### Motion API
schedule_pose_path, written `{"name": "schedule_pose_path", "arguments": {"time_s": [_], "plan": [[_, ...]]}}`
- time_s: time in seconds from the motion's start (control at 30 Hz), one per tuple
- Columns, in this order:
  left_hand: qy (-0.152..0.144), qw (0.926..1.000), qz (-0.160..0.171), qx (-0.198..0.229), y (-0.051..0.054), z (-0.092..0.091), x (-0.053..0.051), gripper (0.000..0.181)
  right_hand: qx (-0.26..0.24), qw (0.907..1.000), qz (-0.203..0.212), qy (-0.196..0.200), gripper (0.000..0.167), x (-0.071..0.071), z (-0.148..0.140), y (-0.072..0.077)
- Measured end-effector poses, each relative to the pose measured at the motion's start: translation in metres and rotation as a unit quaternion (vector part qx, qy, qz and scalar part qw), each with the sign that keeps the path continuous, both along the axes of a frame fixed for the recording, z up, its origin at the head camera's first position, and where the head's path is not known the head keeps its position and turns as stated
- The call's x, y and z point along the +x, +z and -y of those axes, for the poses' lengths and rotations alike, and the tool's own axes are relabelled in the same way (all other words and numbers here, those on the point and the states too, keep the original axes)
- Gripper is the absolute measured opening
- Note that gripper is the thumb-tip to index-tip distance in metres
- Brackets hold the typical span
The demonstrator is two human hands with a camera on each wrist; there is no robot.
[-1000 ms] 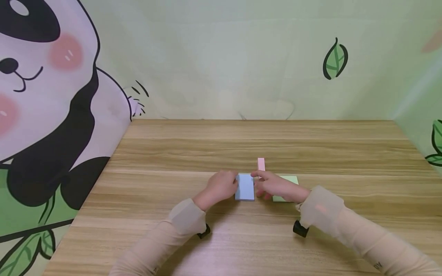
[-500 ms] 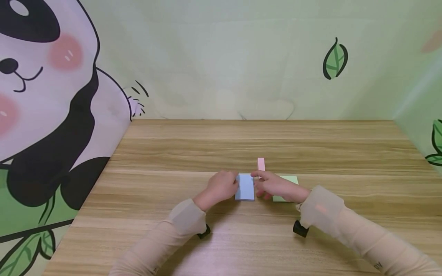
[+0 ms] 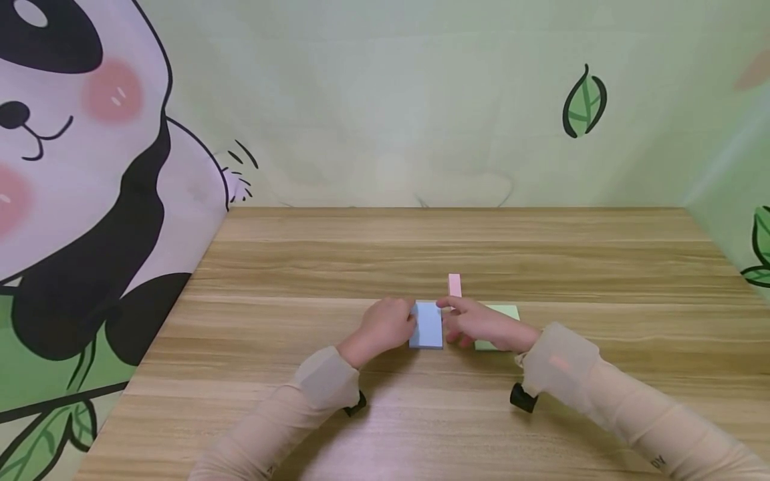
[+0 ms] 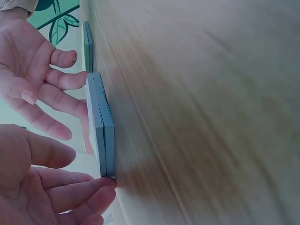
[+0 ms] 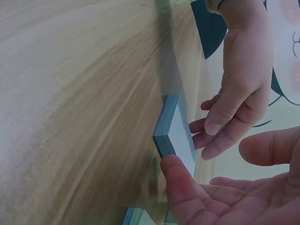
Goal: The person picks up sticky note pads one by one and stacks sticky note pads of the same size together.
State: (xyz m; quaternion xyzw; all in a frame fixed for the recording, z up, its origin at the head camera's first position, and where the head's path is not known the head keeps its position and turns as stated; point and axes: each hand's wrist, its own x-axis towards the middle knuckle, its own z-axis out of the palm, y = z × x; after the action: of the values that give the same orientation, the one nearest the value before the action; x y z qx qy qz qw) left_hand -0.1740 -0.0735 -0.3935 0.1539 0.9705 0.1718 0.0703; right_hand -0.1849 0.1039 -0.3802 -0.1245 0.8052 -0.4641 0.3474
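A pale blue rectangular pad [image 3: 428,327], like a block of sticky notes, lies flat on the table between the two hands. In the left wrist view its side shows two stacked layers [image 4: 102,126]. My left hand [image 3: 387,323] is at its left edge, fingers loosely bent and fingertips touching it. From the other side my right hand [image 3: 478,325] reaches over with fingers extended, fingertips at the right edge. The right wrist view shows one of its fingertips [image 5: 171,164] against the blue pad's corner. Neither thumb pinches the pad.
Partly under the right hand in the head view lies a light green pad [image 3: 507,312]. A narrow pink strip-shaped pad [image 3: 454,285] lies just beyond that hand. Wood-grain table [image 3: 385,427] surrounds them, with a panda-printed backdrop [image 3: 385,100] behind.
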Motion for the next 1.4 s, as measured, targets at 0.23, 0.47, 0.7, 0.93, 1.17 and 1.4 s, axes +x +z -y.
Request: {"name": "schedule_pose_path", "arguments": {"time_s": [0.23, 0.47, 0.7, 0.93, 1.17, 1.4], "plan": [[-0.006, 0.9996, -0.020, -0.016, -0.003, -0.001, 0.001, 0.011, -0.002, 1.0000, 0.000, -0.001, 0.049, 0.001, 0.000, -0.001], [-0.004, 0.9996, -0.019, -0.020, -0.004, -0.001, 0.001, 0.011, -0.005, 1.0000, 0.001, -0.001, 0.048, 0.001, -0.001, -0.002], [0.001, 0.9998, -0.012, -0.017, -0.004, 0.000, 0.000, 0.012, -0.008, 1.0000, 0.004, 0.004, 0.050, 0.001, -0.007, 0.000], [0.005, 0.9997, -0.022, -0.007, -0.002, 0.004, 0.002, 0.013, -0.023, 0.9997, -0.002, 0.008, 0.048, 0.000, -0.015, 0.006], [0.004, 0.9994, -0.033, 0.009, -0.003, 0.008, 0.002, 0.033, -0.028, 0.9995, -0.010, 0.012, 0.044, 0.000, -0.023, 0.010], [-0.011, 0.9976, -0.060, 0.034, -0.002, 0.011, 0.003, 0.035, -0.021, 0.9993, -0.028, -0.011, 0.039, -0.005, -0.032, 0.017]]}}
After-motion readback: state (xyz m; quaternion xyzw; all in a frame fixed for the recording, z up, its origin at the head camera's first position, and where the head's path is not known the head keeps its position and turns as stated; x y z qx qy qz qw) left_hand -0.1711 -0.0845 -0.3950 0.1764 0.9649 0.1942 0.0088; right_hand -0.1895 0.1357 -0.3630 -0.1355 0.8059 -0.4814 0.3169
